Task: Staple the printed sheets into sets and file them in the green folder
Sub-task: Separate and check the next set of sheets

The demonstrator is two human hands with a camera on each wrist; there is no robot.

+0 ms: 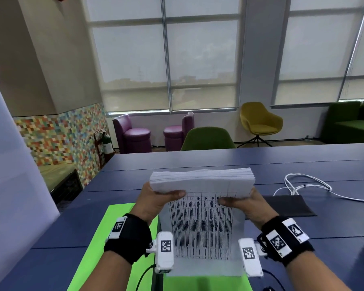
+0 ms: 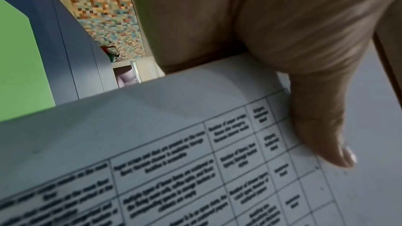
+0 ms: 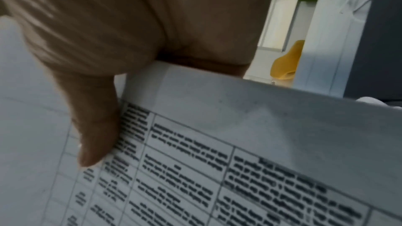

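Thumbs of both hands press down on the printed face of the stack of printed sheets (image 1: 202, 198), which is held up off the blue table (image 1: 219, 160) at the centre of the head view. At the stack's 9 o'clock edge the left hand (image 1: 153, 201) pinches the paper, thumb on top pointing toward 3 o'clock and the other fingers hidden beneath; at its 3 o'clock edge the right hand (image 1: 250, 203) pinches it the same way, thumb pointing toward 9 o'clock. Each wrist view shows a thumb (image 2: 322, 126) lying flat across the table printed on the top sheet (image 3: 239, 143). Thick far ends of the sheets fan toward 12 o'clock. Below, from 7 to 6 o'clock, lies the green folder (image 1: 118, 223) on the table, and a white cable (image 1: 307, 185) sits at 3 o'clock.
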